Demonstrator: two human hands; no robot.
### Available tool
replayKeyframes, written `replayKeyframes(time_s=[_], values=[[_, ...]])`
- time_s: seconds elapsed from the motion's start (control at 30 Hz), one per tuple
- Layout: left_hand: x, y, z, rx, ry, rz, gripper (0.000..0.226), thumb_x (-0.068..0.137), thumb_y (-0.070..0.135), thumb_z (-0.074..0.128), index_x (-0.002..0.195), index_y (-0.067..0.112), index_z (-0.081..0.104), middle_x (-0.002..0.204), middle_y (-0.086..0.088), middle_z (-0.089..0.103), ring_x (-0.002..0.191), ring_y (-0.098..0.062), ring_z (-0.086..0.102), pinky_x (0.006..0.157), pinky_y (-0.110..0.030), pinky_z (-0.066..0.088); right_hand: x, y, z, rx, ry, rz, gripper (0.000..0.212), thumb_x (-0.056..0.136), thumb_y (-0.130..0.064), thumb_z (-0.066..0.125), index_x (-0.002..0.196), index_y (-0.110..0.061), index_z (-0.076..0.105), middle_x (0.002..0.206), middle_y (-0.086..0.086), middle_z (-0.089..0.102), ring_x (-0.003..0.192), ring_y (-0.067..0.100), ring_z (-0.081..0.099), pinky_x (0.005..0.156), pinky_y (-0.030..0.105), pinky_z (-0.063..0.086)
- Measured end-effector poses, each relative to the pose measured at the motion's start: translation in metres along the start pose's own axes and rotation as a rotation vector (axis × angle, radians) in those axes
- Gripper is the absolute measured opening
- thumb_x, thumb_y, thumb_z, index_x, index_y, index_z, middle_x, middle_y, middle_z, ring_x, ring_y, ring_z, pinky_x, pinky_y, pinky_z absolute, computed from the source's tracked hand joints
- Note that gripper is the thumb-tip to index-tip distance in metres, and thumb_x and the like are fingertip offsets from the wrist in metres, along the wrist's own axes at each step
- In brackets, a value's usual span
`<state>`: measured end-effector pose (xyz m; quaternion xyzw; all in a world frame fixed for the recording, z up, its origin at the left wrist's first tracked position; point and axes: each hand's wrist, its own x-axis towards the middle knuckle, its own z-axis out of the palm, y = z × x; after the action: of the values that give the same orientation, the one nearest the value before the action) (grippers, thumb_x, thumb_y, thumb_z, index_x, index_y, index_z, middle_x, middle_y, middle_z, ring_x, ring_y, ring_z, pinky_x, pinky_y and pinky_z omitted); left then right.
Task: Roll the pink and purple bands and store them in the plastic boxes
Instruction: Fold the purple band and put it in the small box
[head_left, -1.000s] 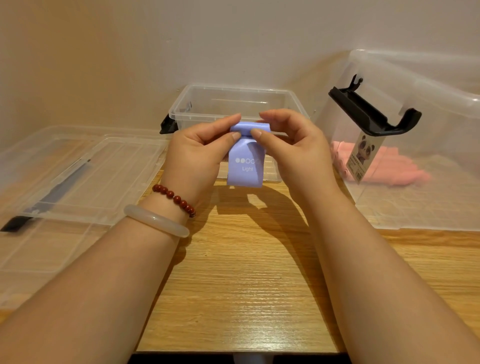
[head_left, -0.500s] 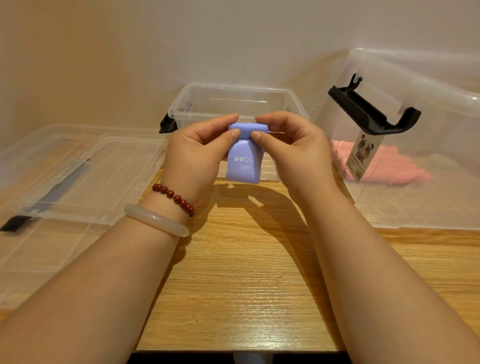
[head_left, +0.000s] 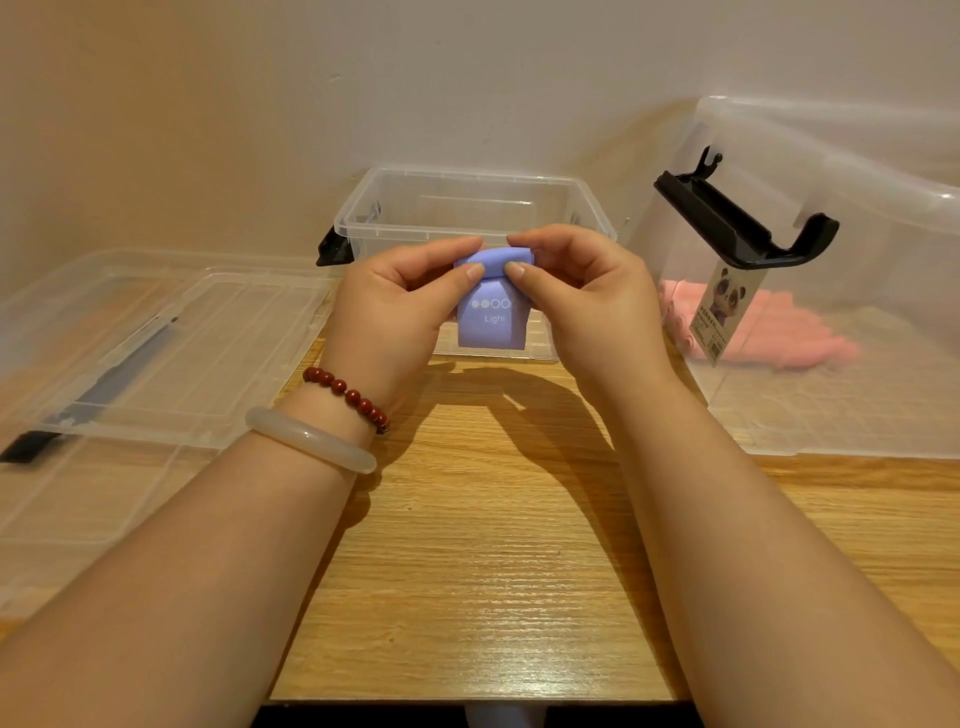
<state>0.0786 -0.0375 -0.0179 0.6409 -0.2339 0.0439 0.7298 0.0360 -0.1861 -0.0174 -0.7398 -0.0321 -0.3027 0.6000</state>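
Dangling from left hand (head_left: 395, 306) and right hand (head_left: 587, 306) grip: purple band (head_left: 491, 330).

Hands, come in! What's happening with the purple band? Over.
Left hand and right hand pinch purple band, partly rolled. Open box stands behind. Nothing blocking.

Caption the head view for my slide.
Left hand and right hand pinch the half-rolled purple band above the table; pink bands lie in the right clear box.
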Motion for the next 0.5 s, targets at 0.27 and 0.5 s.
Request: replayKeyframes(time_s=[0.27,0.5], values=[[-0.0017,0.0035,-0.0016,0.057,-0.019,0.047,0.027,0.086,-0.001,0.065,0.105,0.019,0.07,0.097,0.008,0.072,0.093,-0.007,0.069,0.081,-0.02,0.054,-0.0027,-0.0017,0.0005,-0.022,-0.007,0.034,0.017,0.085,-0.02,0.072,0.098,-0.029,0.07,0.093,0.0,0.072,0.092,0.017,0.07,0.083,0.044,0.059],[-0.0032,0.0045,0.0,0.011,-0.043,0.018,0.039,0.086,0.002,0.067,0.116,0.025,0.061,0.103,0.013,0.07,0.098,-0.002,0.068,0.082,-0.019,0.053,-0.0018,-0.0023,-0.0001,-0.053,0.005,-0.014,0.018,0.086,-0.014,0.072,0.088,-0.031,0.07,0.09,-0.005,0.071,0.088,0.016,0.069,0.08,0.04,0.059]])
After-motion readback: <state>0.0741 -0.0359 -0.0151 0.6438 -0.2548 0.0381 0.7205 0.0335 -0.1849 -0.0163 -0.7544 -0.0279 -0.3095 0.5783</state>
